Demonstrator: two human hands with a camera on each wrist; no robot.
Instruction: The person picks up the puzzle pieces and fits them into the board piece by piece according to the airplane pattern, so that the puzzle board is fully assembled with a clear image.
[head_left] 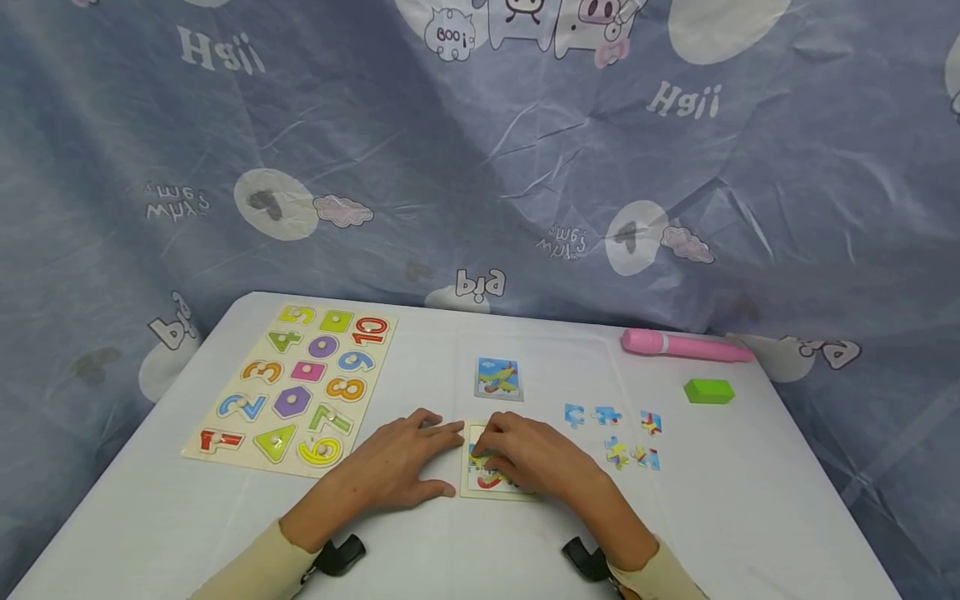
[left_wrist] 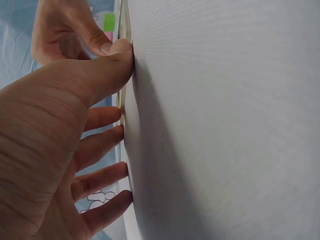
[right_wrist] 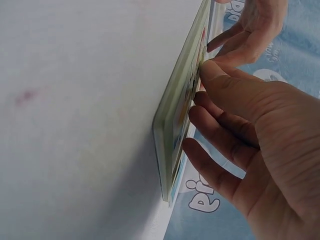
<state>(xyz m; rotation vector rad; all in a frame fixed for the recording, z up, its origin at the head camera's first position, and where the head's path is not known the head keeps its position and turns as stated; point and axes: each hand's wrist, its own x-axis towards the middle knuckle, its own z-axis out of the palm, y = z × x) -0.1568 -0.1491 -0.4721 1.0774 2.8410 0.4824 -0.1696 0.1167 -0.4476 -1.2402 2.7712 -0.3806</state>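
A small jigsaw board (head_left: 498,495) with a pale frame lies in front of me, partly filled with colourful pieces. My right hand (head_left: 536,454) bends over it, thumb and fingertips pinching a puzzle piece (head_left: 478,457) at the board's left part; the fingers cover much of it. In the right wrist view, the right hand's fingertips (right_wrist: 192,117) are right at the picture surface. My left hand (head_left: 401,461) lies spread at the board's left side, its fingers fairly straight and the fingertips near the frame. Several loose jigsaw pieces (head_left: 617,451) lie to the right.
Behind the board lies a small picture card (head_left: 498,378) with a yellow airplane. A number and shape puzzle board (head_left: 247,442) fills the table's left side. At the back right are a pink cylindrical object (head_left: 705,347) and a green block (head_left: 708,392). A printed curtain (head_left: 420,167) hangs behind.
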